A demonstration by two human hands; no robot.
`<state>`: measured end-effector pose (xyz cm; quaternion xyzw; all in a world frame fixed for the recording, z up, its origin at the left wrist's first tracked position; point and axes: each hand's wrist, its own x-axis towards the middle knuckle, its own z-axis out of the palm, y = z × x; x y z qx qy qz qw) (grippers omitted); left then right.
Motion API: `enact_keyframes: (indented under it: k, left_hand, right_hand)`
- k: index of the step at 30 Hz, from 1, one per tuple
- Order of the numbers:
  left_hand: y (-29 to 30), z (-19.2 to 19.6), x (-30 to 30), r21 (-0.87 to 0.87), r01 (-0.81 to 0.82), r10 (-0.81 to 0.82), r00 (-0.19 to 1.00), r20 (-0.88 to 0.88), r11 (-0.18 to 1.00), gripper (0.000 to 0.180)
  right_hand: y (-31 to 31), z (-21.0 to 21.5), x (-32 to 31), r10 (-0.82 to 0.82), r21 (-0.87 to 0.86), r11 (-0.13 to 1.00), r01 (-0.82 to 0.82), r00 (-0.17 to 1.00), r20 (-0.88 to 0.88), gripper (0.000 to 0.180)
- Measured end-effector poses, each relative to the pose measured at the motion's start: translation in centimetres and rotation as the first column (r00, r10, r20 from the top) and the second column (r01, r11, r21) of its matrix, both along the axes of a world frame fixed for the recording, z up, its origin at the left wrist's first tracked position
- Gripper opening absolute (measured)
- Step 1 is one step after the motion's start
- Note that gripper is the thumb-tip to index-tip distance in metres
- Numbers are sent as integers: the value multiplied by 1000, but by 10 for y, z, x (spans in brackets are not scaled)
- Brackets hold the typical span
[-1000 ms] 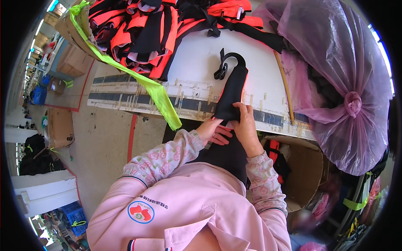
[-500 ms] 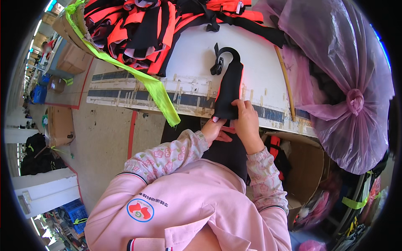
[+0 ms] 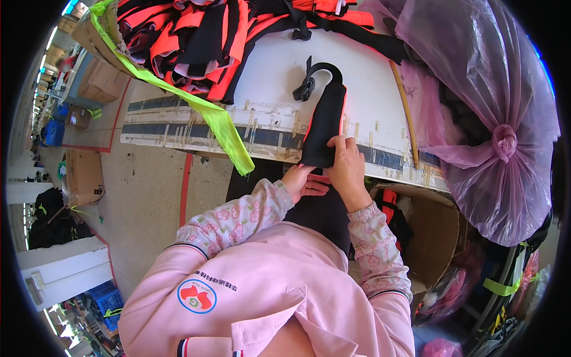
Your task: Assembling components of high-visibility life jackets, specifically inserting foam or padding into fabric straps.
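Both hands (image 3: 297, 182) (image 3: 348, 171), black strap (image 3: 324, 128) in pinching grip, between orange heap (image 3: 205, 44) and purple bag (image 3: 482, 89).

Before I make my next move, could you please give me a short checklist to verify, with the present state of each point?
1. Right-hand grip on the black strip: ok, it holds the right edge close to the near end.
2. Left-hand grip closed on the strip: cannot tell; it is at the near end, but its hold is partly hidden.
3. Strap at the far end laid straight: not ok, it curls to the left.
4. Buckle clear of both hands: ok, it rests on the white table.
5. Lime-green ribbon apart from the strip: ok, it hangs off to the left.
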<state>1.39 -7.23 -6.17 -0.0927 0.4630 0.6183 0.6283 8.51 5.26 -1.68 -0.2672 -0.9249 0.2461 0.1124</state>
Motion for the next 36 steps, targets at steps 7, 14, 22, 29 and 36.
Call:
enact_keyframes:
  k: [7,14,22,29,36]
  left_hand:
    - [1,2,2,-60,-12,8,998,-60,998,29]
    - [-2,11,1,-49,79,-86,979,-185,996,34]
    - [-4,11,-4,-18,110,-111,978,-179,994,35]
    - [2,11,11,-37,34,-42,969,-245,999,32]
    - [-4,-5,13,-17,20,-23,970,-241,1000,29]
  right_hand:
    - [6,8,5,119,-87,990,-115,992,38,46]
    - [8,1,5,87,-72,994,-84,995,40,50]
    - [23,48,7,294,-147,952,-270,939,177,54]
    - [-7,43,-58,214,250,957,-146,939,-270,73]
    - [11,-31,-56,171,315,938,-147,984,-50,74]
